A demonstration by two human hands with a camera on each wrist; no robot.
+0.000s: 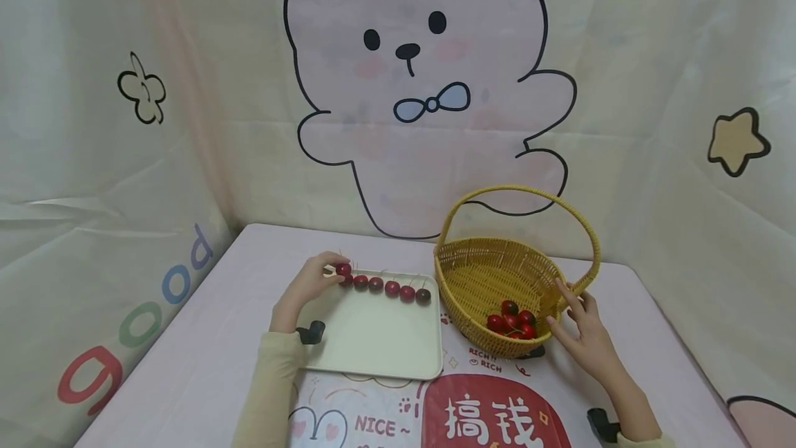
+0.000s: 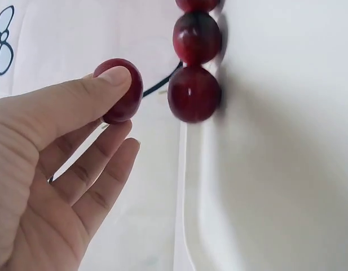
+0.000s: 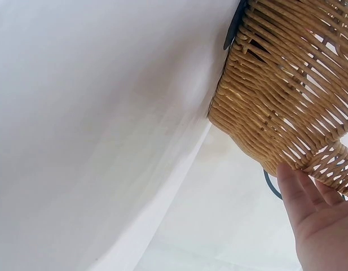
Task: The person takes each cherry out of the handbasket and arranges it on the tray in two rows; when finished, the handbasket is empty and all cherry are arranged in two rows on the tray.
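Note:
A dark red cherry (image 2: 128, 99) is pinched between the thumb and fingers of my left hand (image 2: 55, 164). In the head view that left hand (image 1: 314, 278) is over the far left corner of a cream tray (image 1: 379, 337). Several cherries (image 1: 376, 285) stand side by side along the tray's far edge, stems up; the held one is just off the row's left end. My right hand (image 1: 587, 337) touches the right side of a yellow wicker basket (image 1: 472, 268) near the handle's base, fingers spread and fairly straight. More red cherries (image 1: 510, 321) lie together in the basket's near part.
The basket's tall arched handle (image 1: 516, 187) rises above its bowl, right of the tray. Under both lies a printed mat (image 1: 385, 403) on a pale table (image 1: 193, 358). Cloth walls with a bear drawing (image 1: 404, 157) enclose the back and sides.

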